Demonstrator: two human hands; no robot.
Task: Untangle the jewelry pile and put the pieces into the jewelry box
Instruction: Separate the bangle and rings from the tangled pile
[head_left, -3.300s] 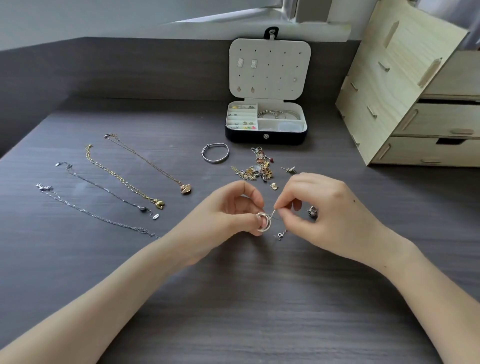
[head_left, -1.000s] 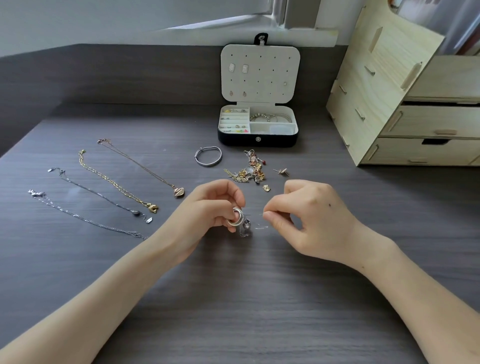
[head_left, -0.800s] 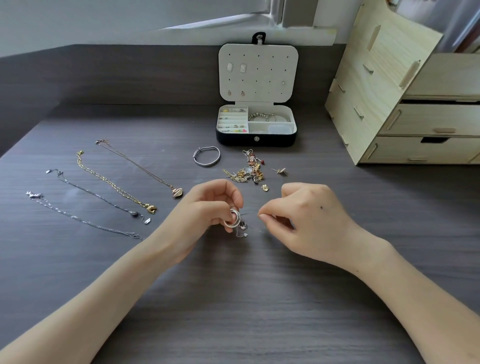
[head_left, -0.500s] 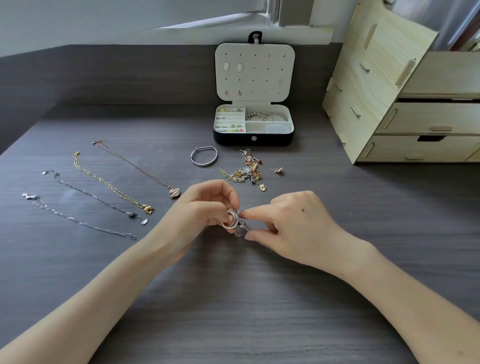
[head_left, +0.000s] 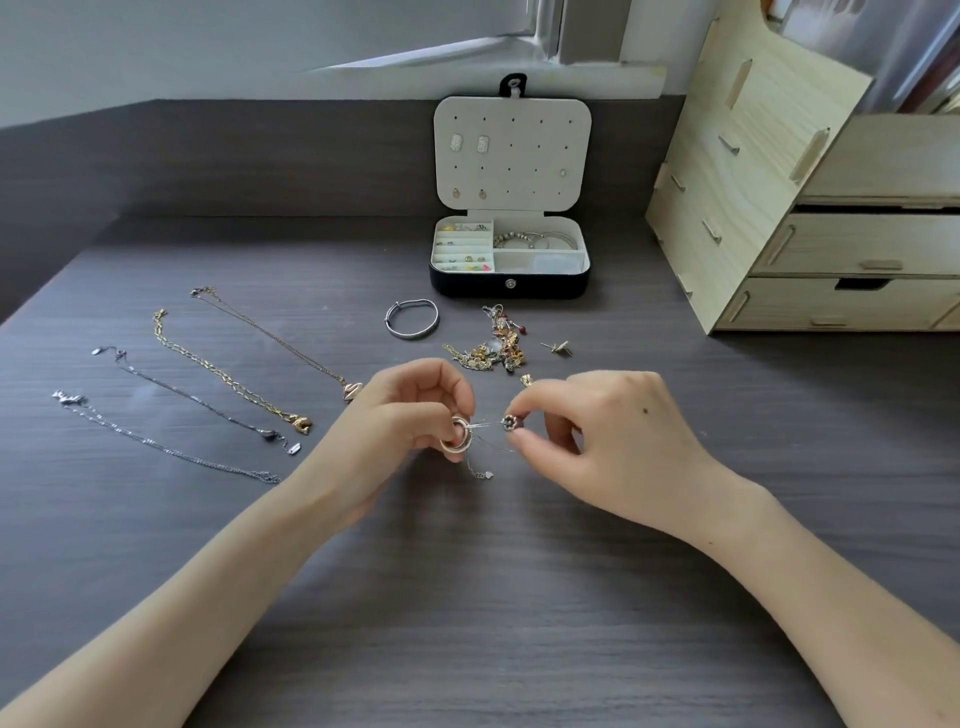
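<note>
Inside left grip (head_left: 400, 431) sit the rings (head_left: 458, 440); right grip (head_left: 613, 436) pinches the bead (head_left: 510, 422).

The black box (head_left: 509, 283) stands open, its white lid upright with studs pinned in and rings and bracelets in its trays. Just in front of it lies the tangled gold pile (head_left: 493, 351), with a silver bangle (head_left: 411, 319) front-left. Four chains (head_left: 228, 374) lie straight, well left. Farther in front, a ring (head_left: 457, 438) and a charm (head_left: 510, 422) share a thin chain.
</note>
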